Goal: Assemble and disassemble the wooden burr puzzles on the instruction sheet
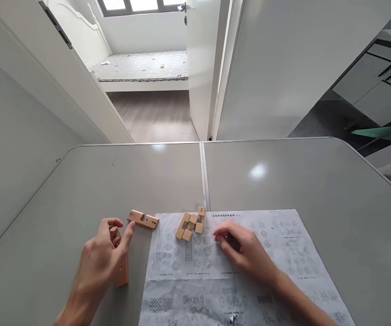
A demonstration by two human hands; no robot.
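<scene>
Your left hand (96,267) has its grip spread loose, thumb and index apart, palm resting over a long wooden bar (122,274) that pokes out underneath toward 6 o'clock. The index tip sits just beside a notched wooden piece (143,219) lying at about 1 o'clock from that hand.

Your right hand (241,249) lies on the printed instruction sheet (283,244), fingers curled together with the tips near each other. Can't tell if anything's pinched in there.

At roughly 10 o'clock from the right hand, a half-built cluster of wooden blocks (191,224) sits on the sheet's top edge, clear of both hands.

Everything's on the grey worktop (283,181), with a seam down its middle. Past it at 12 o'clock is an open doorway with a bed (141,65) beyond.
</scene>
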